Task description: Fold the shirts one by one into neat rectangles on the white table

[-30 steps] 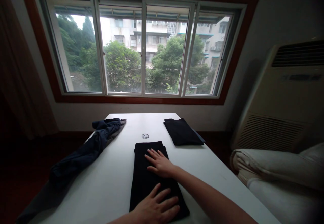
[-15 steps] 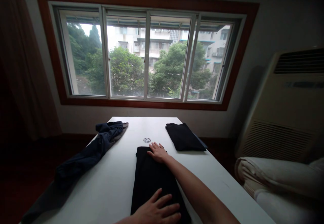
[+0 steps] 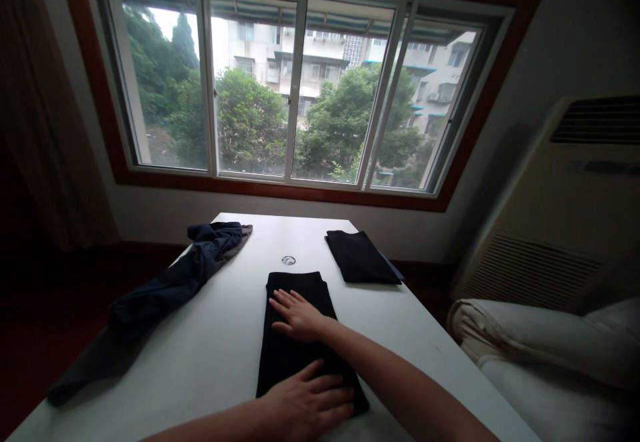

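A black folded garment (image 3: 295,362), its exact kind unclear, lies flat and lengthwise on the white table (image 3: 210,355). My right hand (image 3: 298,317) rests palm down on its far half, fingers stretched toward the upper left. On the near end lies my left hand (image 3: 311,402), fingers spread and pointing right, partly covering the cloth's lower edge. Neither hand grips anything. Just beyond the garment's far edge is a small round emblem (image 3: 289,261) on the tabletop.
A folded dark garment (image 3: 363,257) sits at the table's right edge. Crumpled navy and grey clothing (image 3: 160,299) hangs over the left edge. Pale rolled bedding (image 3: 540,335) and a standing air conditioner (image 3: 560,209) are at right. Behind the table is a window (image 3: 290,89).
My right hand has slid from the garment's far right corner toward its middle and left. My left hand still lies flat on the near end. The view has tipped slightly downward.
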Motion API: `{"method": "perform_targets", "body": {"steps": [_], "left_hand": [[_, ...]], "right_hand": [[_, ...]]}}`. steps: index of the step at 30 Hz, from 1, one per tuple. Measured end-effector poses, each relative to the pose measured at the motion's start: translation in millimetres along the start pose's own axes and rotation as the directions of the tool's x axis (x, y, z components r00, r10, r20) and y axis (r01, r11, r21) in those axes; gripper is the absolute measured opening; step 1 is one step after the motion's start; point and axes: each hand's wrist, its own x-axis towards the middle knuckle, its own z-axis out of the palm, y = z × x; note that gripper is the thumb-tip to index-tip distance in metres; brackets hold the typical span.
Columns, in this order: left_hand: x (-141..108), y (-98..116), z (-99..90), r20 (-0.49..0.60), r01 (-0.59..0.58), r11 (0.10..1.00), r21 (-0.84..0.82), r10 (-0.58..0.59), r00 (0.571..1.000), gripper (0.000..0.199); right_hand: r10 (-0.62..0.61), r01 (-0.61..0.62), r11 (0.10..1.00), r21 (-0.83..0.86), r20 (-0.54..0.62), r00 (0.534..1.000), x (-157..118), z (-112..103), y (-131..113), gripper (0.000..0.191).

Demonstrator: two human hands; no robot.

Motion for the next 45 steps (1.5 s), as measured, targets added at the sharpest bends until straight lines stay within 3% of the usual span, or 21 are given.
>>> {"method": "perform_targets", "body": {"steps": [7, 16, 19, 22, 25, 28, 31, 37, 40, 42, 45], "left_hand": [[-5, 6, -33.1, 0.129, 0.095, 0.947, -0.306, -0.058, 0.990, 0.073], [-6, 9, -40.1, 0.142, 0.133, 0.910, -0.393, -0.083, 0.986, 0.073], [-7, 9, -39.0, 0.133, 0.138, 0.907, -0.399, -0.092, 0.987, 0.071], [-8, 8, -35.0, 0.123, 0.133, 0.912, -0.387, -0.092, 0.988, 0.072], [-9, 6, -29.4, 0.113, 0.124, 0.916, -0.383, -0.087, 0.990, 0.073], [-9, 6, -25.5, 0.109, 0.127, 0.907, -0.401, -0.091, 0.990, 0.074], [-9, 6, -25.0, 0.117, 0.140, 0.892, -0.429, -0.099, 0.988, 0.074], [-7, 6, -28.5, 0.127, 0.156, 0.898, -0.412, -0.113, 0.986, 0.075], [-6, 6, -32.1, 0.133, 0.160, 0.894, -0.419, -0.114, 0.985, 0.074], [-6, 4, -34.1, 0.134, 0.162, 0.887, -0.433, -0.114, 0.984, 0.072], [-8, 0, -32.5, 0.102, 0.160, 0.862, -0.481, -0.126, 0.987, 0.064]], "right_hand": [[0.098, -0.098, 0.993, -0.064, -0.001, 0.995, 63, -2, 34, 0.081], [0.315, -0.316, 0.949, -0.026, -0.028, 0.949, 100, -11, 41, 0.084], [0.253, -0.256, 0.965, -0.047, -0.073, 0.965, 90, -15, 34, 0.074], [0.111, -0.116, 0.992, -0.042, -0.105, 0.988, 60, -14, 28, 0.059], [-0.018, 0.017, 1.000, -0.022, -0.055, 0.998, 26, -6, 22, 0.056], [-0.057, 0.057, 0.997, -0.048, 0.010, 0.998, 9, 3, 16, 0.059], [-0.011, 0.011, 0.996, -0.090, 0.007, 1.000, 21, 9, 15, 0.065], [0.067, -0.064, 0.991, -0.115, 0.020, 0.998, 81, 7, 28, 0.068], [0.119, -0.121, 0.987, -0.106, -0.026, 0.993, 100, 6, 36, 0.067], [0.210, -0.219, 0.973, -0.078, -0.111, 0.971, 106, 6, 41, 0.066], [0.368, -0.387, 0.922, -0.035, -0.242, 0.898, 105, 4, 48, 0.064]]}}
